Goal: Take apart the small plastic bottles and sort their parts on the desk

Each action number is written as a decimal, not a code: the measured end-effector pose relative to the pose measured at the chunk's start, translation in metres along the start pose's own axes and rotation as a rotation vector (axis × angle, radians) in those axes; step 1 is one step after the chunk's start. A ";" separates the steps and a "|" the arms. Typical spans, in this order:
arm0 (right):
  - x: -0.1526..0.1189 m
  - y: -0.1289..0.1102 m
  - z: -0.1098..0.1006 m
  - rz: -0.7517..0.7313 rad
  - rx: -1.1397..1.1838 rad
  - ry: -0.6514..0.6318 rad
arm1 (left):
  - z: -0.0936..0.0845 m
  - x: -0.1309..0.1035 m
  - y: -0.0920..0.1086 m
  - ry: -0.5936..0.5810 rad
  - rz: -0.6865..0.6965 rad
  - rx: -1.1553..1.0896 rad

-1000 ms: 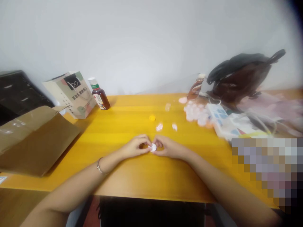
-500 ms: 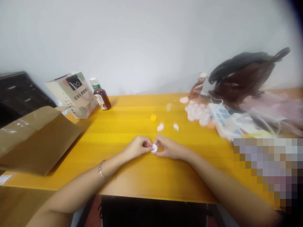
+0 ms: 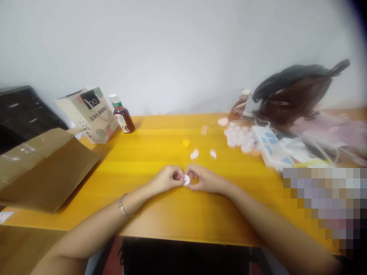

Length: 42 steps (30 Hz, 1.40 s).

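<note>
Between my two hands, low over the front middle of the wooden table (image 3: 160,217), is a small round white disc (image 3: 187,180); its exact kind is too blurred to tell. My left hand (image 3: 169,178) pinches it from the left, and my right hand (image 3: 200,178) grips its other side with thumb and fingers. Just beyond my hands lie a white patterned piece (image 3: 194,154) and a similar smaller one (image 3: 213,154). A round yellow cap-like piece (image 3: 186,143) sits farther back.
An open cardboard box (image 3: 48,168), a paper bag (image 3: 96,114) and a dark sauce bottle (image 3: 123,116) stand left. To the right are a brown bottle (image 3: 239,107), a heap of pale pink pieces (image 3: 239,137), a blue-white box (image 3: 266,143) and a dark bag (image 3: 292,91).
The white disc and the fingers around it have shifted very slightly. Both hands keep their hold, and the things on the table stay put.
</note>
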State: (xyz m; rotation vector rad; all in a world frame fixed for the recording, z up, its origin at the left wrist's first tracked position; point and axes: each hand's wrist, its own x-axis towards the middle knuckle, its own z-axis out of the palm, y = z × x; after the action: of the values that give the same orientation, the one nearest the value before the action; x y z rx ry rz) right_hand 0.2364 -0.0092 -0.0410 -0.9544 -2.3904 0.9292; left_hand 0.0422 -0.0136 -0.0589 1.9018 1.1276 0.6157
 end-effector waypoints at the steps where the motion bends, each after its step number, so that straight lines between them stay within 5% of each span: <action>1: 0.000 0.000 0.000 0.002 0.006 0.003 | 0.000 0.000 -0.001 -0.013 0.000 -0.019; 8: 0.000 -0.001 0.000 0.048 0.051 0.008 | -0.008 0.003 0.002 0.014 0.033 -0.103; 13: -0.001 -0.004 0.000 0.096 0.032 0.023 | -0.048 0.010 -0.010 0.184 -0.001 -0.068; 17: 0.000 -0.005 0.001 0.093 0.012 0.036 | -0.082 0.015 -0.030 0.181 -0.082 -0.013; 21: 0.000 -0.003 0.001 0.086 0.002 0.032 | -0.094 0.018 -0.044 0.163 -0.108 0.043; 31: 0.000 -0.002 0.002 0.090 0.005 0.036 | -0.089 0.017 -0.036 0.167 -0.097 0.194; 36: 0.000 -0.004 0.001 0.098 0.014 0.046 | -0.068 0.013 -0.019 0.231 0.070 0.232; 42: 0.002 -0.001 0.003 0.066 0.038 0.054 | -0.024 -0.002 0.012 -0.035 0.388 0.244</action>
State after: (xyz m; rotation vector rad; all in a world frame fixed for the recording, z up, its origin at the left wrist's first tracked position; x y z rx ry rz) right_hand 0.2331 -0.0098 -0.0422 -1.0364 -2.3013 0.9565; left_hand 0.0289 -0.0085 -0.0356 2.3601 0.8449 0.6732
